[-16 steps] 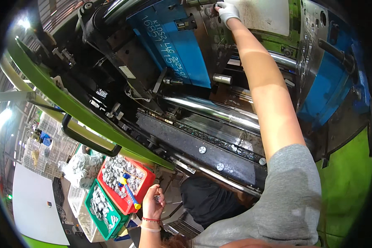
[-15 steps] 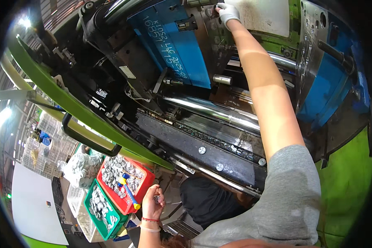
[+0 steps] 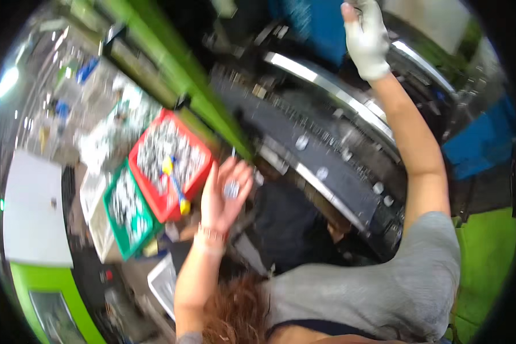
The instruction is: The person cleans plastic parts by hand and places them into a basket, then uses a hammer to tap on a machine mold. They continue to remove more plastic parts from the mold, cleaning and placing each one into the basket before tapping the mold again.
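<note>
My left hand (image 3: 225, 198) is turned palm up with its fingers slightly curled, and a small round grey disc (image 3: 231, 189) rests on the palm. Beside it stands a red bin (image 3: 167, 213) full of similar grey pieces, with a blue-and-yellow hand tool (image 3: 176, 184) lying on them. My right hand (image 3: 368, 43), in a white glove, is up inside the machine, near its blue block (image 3: 309, 28). The right thumb and fingers are bent together at the top edge; a small thing seems to be between them, too blurred to name.
A green bin (image 3: 149, 226) of grey pieces adjoins the red one, with a bulging clear bag (image 3: 100, 143) behind. The green machine door frame (image 3: 183, 74) slants between my arms. Loose discs (image 3: 302, 142) lie on the dark machine ledge (image 3: 275, 123), below a shiny round bar (image 3: 327, 86).
The view has swung left and blurred. My right hand has come away from the mould face, down toward me. My left hand has risen and opened out, baring the disc on its palm.
</note>
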A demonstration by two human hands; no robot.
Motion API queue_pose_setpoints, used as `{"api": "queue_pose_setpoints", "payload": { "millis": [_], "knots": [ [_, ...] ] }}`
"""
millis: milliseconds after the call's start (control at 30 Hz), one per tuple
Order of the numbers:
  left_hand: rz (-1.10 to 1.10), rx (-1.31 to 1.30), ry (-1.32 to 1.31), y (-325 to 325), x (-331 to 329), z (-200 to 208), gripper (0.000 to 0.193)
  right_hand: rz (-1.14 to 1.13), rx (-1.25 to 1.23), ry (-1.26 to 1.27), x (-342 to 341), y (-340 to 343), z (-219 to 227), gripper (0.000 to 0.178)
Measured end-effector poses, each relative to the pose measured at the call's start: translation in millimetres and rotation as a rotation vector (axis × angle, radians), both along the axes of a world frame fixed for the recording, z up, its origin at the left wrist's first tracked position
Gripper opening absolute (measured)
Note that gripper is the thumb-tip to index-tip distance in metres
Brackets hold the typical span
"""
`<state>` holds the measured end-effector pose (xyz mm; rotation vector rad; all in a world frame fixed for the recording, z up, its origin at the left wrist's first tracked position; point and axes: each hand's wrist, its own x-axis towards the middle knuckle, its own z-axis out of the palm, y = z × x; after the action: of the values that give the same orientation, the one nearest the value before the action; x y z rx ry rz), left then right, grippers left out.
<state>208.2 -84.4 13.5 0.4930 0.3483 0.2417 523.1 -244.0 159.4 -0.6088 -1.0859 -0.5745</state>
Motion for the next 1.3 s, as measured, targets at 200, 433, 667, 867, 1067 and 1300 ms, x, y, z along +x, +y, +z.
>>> {"api": "queue_pose_setpoints", "payload": {
  "millis": [200, 433, 667, 867, 1067, 1300],
  "knots": [
    [0.024, -0.075, -0.199, -13.6, 10.1, 20.8, 0.063, -0.2, -1.126, -0.628, -173.0, 35.3, -73.9, 0.04],
    [-0.026, -0.014, -0.181, -9.1, -11.6, 18.4, 0.057, -0.167, -1.128, -0.723, -193.1, 51.5, -102.8, 0.032],
    [-0.125, 0.101, -0.176, -16.5, -8.0, 7.2, 0.035, -0.27, -1.092, -0.673, -185.4, 46.9, -92.0, 0.032],
    [-0.061, 0.138, -0.129, -27.6, -12.7, 20.6, 0.054, 0.091, -1.032, -0.439, -177.5, 54.0, -110.9, 0.027],
    [-0.037, 0.305, -0.189, -34.9, -1.5, 12.3, 0.053, 0.125, -0.903, -0.402, -177.1, 42.7, -111.8, 0.032],
    [0.076, 0.873, -0.07, -18.5, 3.9, 26.0, 0.065, -0.06, -0.871, -0.204, -113.9, 12.7, -47.8, 0.013]
  ]
}}
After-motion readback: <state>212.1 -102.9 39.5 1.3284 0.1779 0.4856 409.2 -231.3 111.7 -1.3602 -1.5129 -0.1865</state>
